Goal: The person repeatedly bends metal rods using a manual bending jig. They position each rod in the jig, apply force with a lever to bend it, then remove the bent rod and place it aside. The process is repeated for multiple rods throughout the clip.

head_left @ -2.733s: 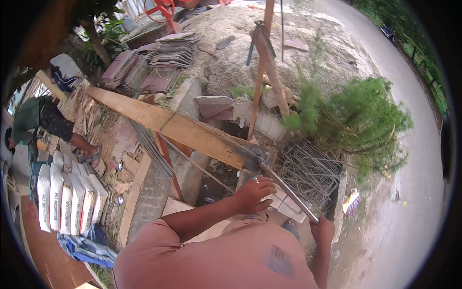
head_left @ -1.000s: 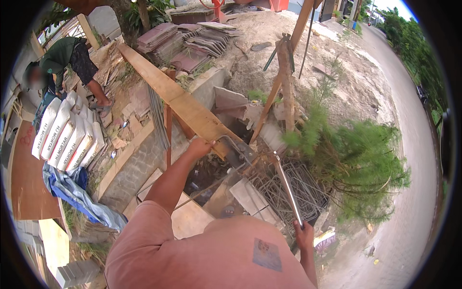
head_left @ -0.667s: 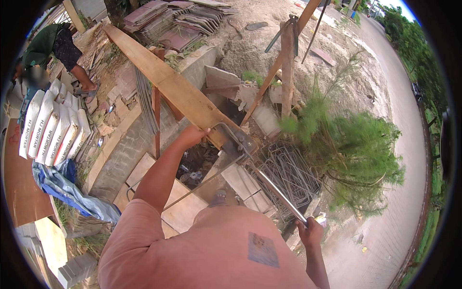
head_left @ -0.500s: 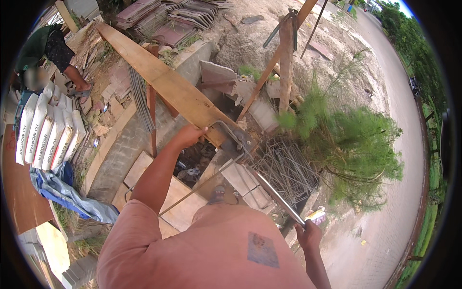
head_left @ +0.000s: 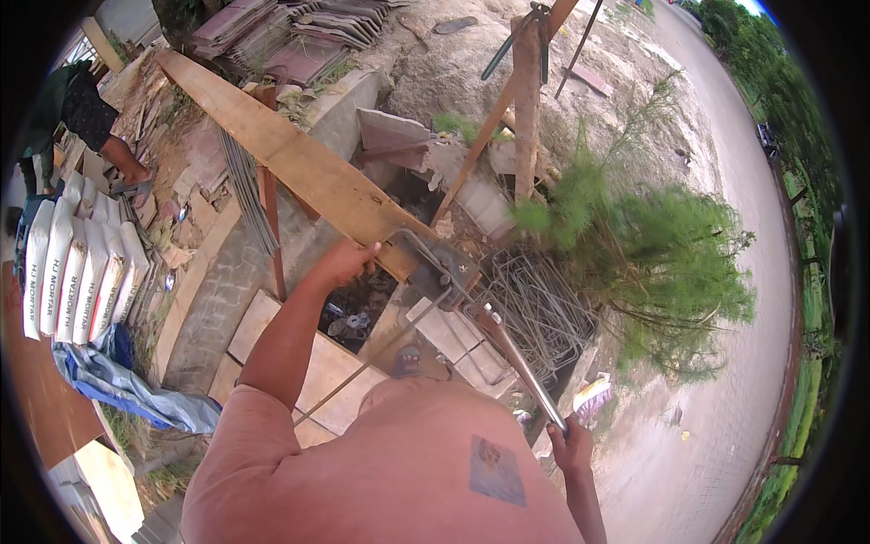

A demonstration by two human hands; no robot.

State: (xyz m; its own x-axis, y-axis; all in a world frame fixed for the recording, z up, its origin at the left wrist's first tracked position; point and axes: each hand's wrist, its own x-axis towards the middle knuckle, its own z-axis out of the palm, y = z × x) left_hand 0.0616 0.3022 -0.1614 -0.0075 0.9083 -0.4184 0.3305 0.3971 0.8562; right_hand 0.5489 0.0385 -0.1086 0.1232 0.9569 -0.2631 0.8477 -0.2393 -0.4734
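Note:
My left hand (head_left: 349,264) is closed at the near edge of a long wooden plank (head_left: 308,168), its fingers round the end of a thin bent steel rod (head_left: 419,243). That rod curves over a dark metal plate (head_left: 458,269) on the plank's near end, and its long straight part slants down to the left. Low on the right, my right hand (head_left: 571,444) grips the lower end of a metal bending bar (head_left: 524,370). The bar's forked head lies just off the plate, beside the rod's bend.
Bent steel stirrups (head_left: 539,313) lie in a heap right of the plank. A leafy bush (head_left: 643,245) stands beyond them. Wooden props (head_left: 526,109) rise ahead. At left are stacked white bags (head_left: 86,263), a blue tarp (head_left: 131,385) and a stooping person (head_left: 77,118).
The bending bar's head has come away from the plate, toward me and to the right. My left hand stays at the rod. The view has shifted slightly.

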